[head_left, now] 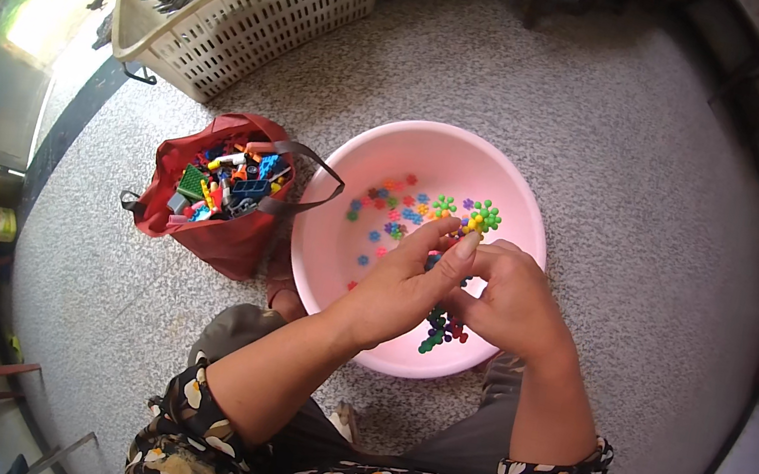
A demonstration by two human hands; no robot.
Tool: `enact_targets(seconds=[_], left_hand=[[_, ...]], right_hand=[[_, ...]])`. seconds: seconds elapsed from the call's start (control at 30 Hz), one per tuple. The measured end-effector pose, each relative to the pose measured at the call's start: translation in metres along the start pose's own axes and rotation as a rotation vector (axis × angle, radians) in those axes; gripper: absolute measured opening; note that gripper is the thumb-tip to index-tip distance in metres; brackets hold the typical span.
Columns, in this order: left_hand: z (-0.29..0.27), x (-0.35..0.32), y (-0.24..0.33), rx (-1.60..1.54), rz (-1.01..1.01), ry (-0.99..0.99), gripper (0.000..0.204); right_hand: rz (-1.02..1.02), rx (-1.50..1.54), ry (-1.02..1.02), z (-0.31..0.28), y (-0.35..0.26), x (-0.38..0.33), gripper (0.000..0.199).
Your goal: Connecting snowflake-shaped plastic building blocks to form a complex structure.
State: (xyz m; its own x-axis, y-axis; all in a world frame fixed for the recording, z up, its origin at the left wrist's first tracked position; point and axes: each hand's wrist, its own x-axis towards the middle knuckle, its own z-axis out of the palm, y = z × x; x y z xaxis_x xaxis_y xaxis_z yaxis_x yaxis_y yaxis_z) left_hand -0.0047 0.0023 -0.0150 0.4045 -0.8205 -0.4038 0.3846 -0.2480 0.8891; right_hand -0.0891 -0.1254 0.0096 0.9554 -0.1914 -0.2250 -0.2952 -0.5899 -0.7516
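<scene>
The person's two hands meet over the right half of the pink tub (322,273), which sits at the centre of the frame. The left hand (401,287) has its thumb and forefinger brought together, apparently pinching joined flower pieces (486,216), green and yellow, just above the fingertips. The right hand (524,308) is curled close against it, thumb bent inward; its own fingers hide whatever lies between them, so its hold cannot be told. A dark cluster (437,331) of green, red and purple shows below the right hand, toward the lower right of the tub, and whether it hangs from the fingers or rests on the plastic is not clear.

Handling such small knobbed pieces well likely calls for fingertip pressure near the joint rather than at the outer knobs, with one hand steadying while the other does the turning or pushing. A straight, short push should strain the joint less than a twist. Working low over the tub makes sense, since a slipped piece would probably drop among the loose flower pieces (373,236) scattered across its left half. The red bag (239,258) of mixed toys stands open left of the tub, its handle arching near the rim, so elbows are best kept clear of it.
</scene>
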Motion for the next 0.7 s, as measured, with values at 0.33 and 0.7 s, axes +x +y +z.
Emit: enact_targets(seconds=[0.33, 0.7], left_hand=[[-0.012, 0.006, 0.0, -0.704, -0.108, 0.237, 0.052], [-0.017, -0.001, 0.014, -0.841, -0.001, 0.105, 0.028]], right_hand=[[-0.088, 0.229, 0.245, 0.013, 0.003, 0.007, 0.016], [-0.273, 0.751, 0.254, 0.005, 0.014, 0.0, 0.023]])
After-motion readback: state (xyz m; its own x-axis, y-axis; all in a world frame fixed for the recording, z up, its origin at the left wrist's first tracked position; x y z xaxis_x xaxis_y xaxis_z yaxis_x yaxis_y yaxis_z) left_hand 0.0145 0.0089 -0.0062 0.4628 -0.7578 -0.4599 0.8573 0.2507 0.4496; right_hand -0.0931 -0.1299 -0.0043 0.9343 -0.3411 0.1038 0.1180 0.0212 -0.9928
